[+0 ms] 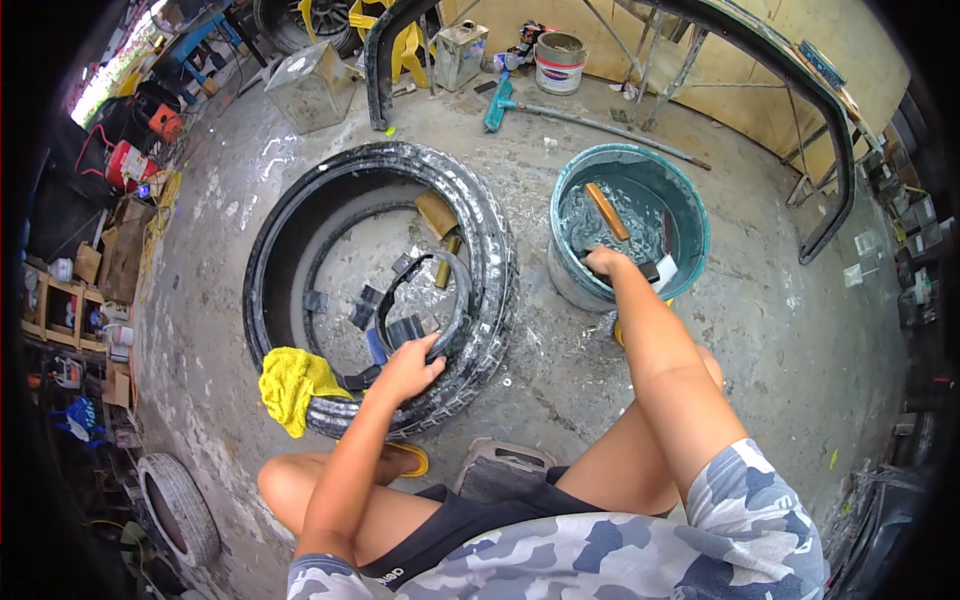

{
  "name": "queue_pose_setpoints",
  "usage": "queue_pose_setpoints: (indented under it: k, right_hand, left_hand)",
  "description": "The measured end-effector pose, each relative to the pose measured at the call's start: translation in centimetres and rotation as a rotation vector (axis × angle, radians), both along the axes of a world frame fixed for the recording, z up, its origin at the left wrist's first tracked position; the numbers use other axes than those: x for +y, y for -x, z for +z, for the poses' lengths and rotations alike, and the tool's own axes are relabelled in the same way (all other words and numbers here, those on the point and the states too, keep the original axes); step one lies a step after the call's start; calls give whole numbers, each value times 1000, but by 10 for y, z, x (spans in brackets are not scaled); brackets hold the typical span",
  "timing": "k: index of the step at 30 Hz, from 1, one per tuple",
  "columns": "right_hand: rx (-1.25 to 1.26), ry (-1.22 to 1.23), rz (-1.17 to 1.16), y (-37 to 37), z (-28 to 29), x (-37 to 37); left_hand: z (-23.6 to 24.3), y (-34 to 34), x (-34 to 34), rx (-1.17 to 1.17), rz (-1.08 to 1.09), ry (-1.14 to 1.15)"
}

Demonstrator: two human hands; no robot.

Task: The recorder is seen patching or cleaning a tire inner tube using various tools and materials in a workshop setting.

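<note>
My left hand (415, 365) grips a grey curved band (452, 305) inside a large black tyre (270, 250) lying flat on the floor. Inside the tyre are several dark blocks, a blue piece (376, 347), a brown block (436, 215) and a brassy cylinder (447, 265). A yellow cloth (295, 390) drapes over its near left rim. My right hand (605, 262) is closed at the near left inside of a teal bucket (682, 180) of water; what it holds is hidden. In the bucket are a wooden piece (606, 210) and a white piece (663, 272).
A squeegee (497, 105) with long handle lies behind the bucket, near metal cans (459, 55), a pail (560, 65) and a black arched frame (845, 175). Another tyre (180, 505) stands at lower left. A red tank (115, 160) and boxes line the left.
</note>
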State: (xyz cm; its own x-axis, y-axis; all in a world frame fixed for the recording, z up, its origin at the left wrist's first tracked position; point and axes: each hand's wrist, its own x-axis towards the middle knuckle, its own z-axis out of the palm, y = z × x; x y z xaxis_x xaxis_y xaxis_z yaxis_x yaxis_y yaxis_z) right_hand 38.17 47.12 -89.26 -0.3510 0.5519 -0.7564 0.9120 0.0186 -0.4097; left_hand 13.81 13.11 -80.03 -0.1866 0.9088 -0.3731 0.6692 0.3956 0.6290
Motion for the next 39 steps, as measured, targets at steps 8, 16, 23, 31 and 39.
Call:
queue_pose_setpoints:
  k: [8,16,23,31,39]
  right_hand:
    - [23,-92,90,0,-8,-16]
    - [50,-310,-117,12,-23,-17]
    - [554,500,-967,14,-37,9]
    - [707,497,-1280,-7,-50,37]
    - [788,581,-643,53,79,26]
  left_hand:
    - [-4,-1,-4,30,-36,-71]
    - [28,-18,-8,180,-78,-56]
    - [25,-7,-8,208,2,57]
    - [-10,40,12,-429,225,-60]
    - [-6,54,21,-688,433,-90]
